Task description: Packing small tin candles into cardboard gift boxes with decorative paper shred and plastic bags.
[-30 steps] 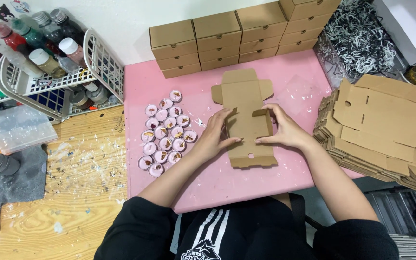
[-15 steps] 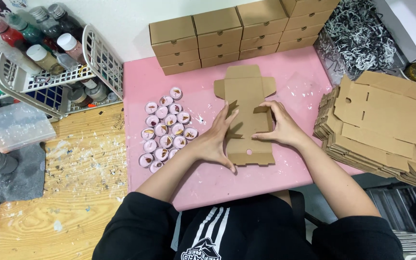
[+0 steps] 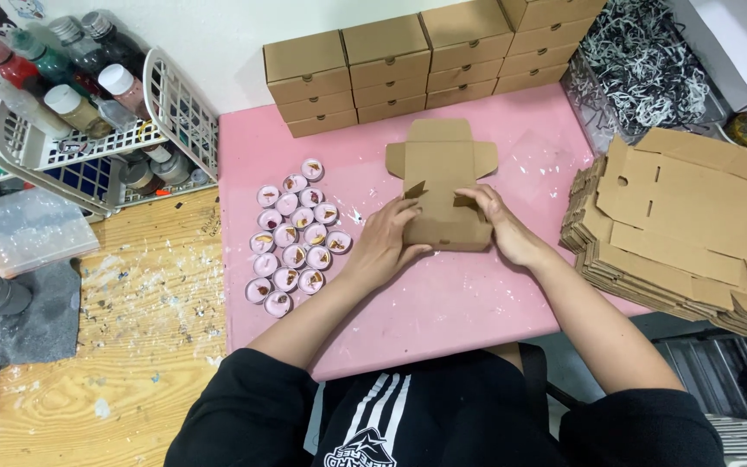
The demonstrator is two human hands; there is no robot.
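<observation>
near end of cardboard box blank point(image 3: 439, 186) folded up; far flaps flat. left hand point(image 3: 386, 242) and right hand point(image 3: 503, 227) grip its sides.

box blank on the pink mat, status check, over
Left hand and right hand both pressing box blank, near end folded up. Candle cluster beside left wrist, apart.
</observation>
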